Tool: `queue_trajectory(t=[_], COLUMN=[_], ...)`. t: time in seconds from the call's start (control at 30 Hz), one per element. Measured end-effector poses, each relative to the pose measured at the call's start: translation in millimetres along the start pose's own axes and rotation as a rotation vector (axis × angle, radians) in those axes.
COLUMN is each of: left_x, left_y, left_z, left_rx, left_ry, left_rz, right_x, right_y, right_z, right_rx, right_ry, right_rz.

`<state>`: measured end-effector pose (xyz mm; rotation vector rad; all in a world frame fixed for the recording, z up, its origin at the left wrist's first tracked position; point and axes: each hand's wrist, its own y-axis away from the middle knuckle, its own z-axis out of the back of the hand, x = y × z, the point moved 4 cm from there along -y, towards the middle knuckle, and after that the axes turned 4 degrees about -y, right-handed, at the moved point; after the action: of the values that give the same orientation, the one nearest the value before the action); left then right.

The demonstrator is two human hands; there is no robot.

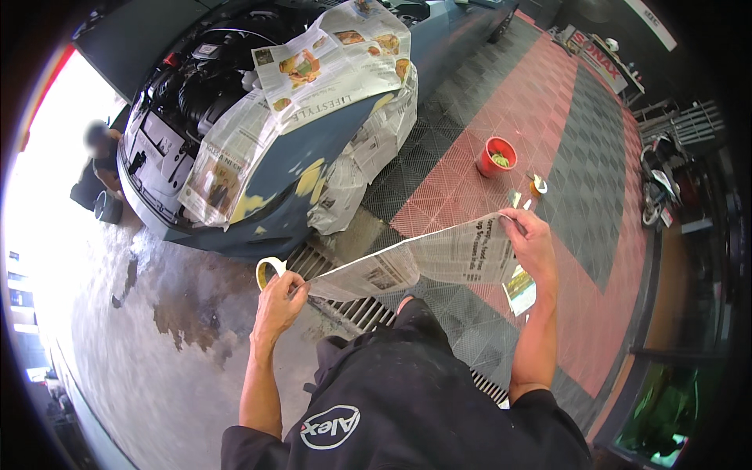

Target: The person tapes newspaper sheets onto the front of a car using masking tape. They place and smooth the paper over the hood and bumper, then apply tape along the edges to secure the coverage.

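Note:
A folded sheet of newspaper (446, 254) stretches between my two hands in front of my body, its upper edge drawn nearly straight. My left hand (279, 304) pinches the sheet's left end. A roll of masking tape (260, 271) hangs at that same hand's fingers. The right-hand upper corner is gripped by my right hand (533, 239), thumb and fingers closed on it. Beyond the sheet stands a dark blue-grey car (290, 168) with yellowish patches on its fender. More newspaper (337, 74) covers its fender top and side, and the hood area shows the engine.
On the red and grey tile floor (454, 180) stand a red bucket (497, 159) and a small tape roll (537, 186). A floor drain grate (368, 312) runs below the sheet. At the left, a person (102, 160) crouches by a dark bucket (107, 207). A motorcycle (659, 184) stands far right.

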<state>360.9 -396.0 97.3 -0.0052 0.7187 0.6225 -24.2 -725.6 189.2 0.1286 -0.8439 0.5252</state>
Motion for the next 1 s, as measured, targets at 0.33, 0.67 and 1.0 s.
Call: queue_trajectory(t=[0.33, 0.67, 1.0], left_x=[-125.2, -213.8, -318.8], left_y=[-116.6, -276.6, -532.9], left_z=[-104.3, -150.4, -142.2], left_rx=[-0.058, -0.277, -0.425], left_ry=[0.182, 0.655, 0.840], left_rz=[-0.080, -0.016, -0.145], right_x=[-140.3, -176.4, -217.5], right_y=[-107.5, -250.6, -486.4], right_z=[106.0, 186.3, 244.9], right_rx=[-0.026, -0.194, -0.416], right_ry=[-0.022, -0.033, -0.131], right_rz=[-0.075, -0.060, -0.018])
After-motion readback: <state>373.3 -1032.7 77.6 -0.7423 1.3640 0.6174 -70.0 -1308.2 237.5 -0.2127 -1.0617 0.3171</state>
